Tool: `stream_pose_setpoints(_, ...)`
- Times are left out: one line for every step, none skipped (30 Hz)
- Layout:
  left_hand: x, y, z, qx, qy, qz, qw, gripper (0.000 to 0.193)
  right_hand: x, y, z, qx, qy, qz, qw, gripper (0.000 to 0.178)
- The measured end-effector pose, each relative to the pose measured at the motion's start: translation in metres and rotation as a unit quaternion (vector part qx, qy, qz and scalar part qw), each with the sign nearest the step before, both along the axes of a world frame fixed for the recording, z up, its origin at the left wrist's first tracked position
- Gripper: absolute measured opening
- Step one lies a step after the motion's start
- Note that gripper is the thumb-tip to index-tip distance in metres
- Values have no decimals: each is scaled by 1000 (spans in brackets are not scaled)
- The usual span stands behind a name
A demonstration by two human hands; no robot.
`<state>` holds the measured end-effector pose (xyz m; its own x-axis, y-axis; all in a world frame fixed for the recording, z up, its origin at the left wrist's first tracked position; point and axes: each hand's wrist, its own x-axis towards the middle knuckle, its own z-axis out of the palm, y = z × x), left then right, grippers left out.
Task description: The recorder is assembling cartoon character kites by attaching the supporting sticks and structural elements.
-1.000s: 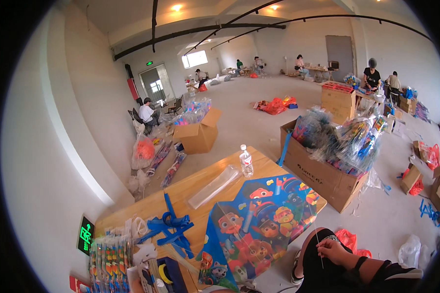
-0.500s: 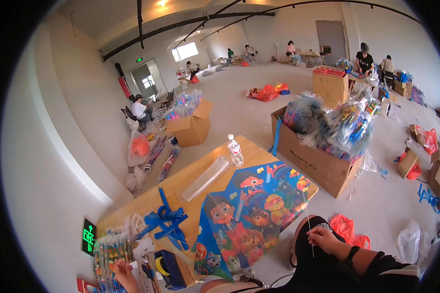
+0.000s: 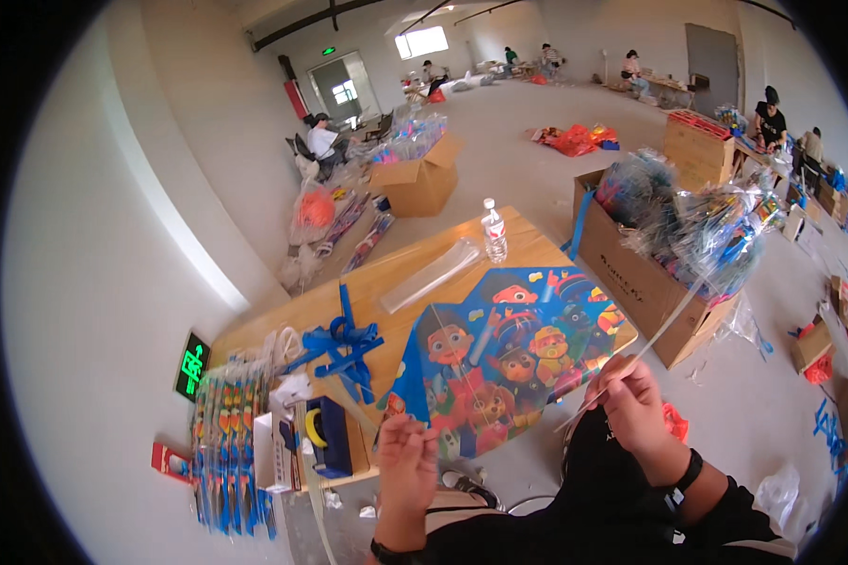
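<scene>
My right hand (image 3: 633, 407) is closed in a pinch on a thin pale rod (image 3: 671, 323), which slants up and to the right above the table's right edge. My left hand (image 3: 409, 463) is raised at the table's near edge, fingers pinched together; whatever is between them is too small to make out. Just left of it a narrow pale strip (image 3: 356, 407) runs down toward the hand; I cannot tell whether they touch. Between and beyond my hands a blue sheet printed with cartoon figures (image 3: 513, 363) lies over the table and its near edge.
On the wooden table (image 3: 349, 297) are a water bottle (image 3: 494, 233), a clear plastic sleeve (image 3: 431, 276), blue strips (image 3: 339, 341) and a box with yellow tape (image 3: 325, 435). Printed packs (image 3: 228, 443) hang at the left. A large carton (image 3: 636, 282) of wrapped goods stands beyond right.
My left hand has come from the items at the table's left to the sheet's near edge. The right hand has risen with the rod, now more slanted. The view has shifted.
</scene>
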<state>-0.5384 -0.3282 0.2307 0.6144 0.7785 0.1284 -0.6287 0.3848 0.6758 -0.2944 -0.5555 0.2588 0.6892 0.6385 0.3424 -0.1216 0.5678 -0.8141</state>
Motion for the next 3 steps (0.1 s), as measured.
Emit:
stream_pose_setpoints(6,-12,9,-5,-41,-57,998,42,-5,0,17,56,-49,12,997,2)
stream_pose_setpoints(11,-22,17,-23,-80,-111,990,42,-9,-2,33,99,-83,19,991,3)
stream_pose_setpoints(14,-31,24,-3,-100,-140,985,42,-14,-5,47,102,-111,33,988,11)
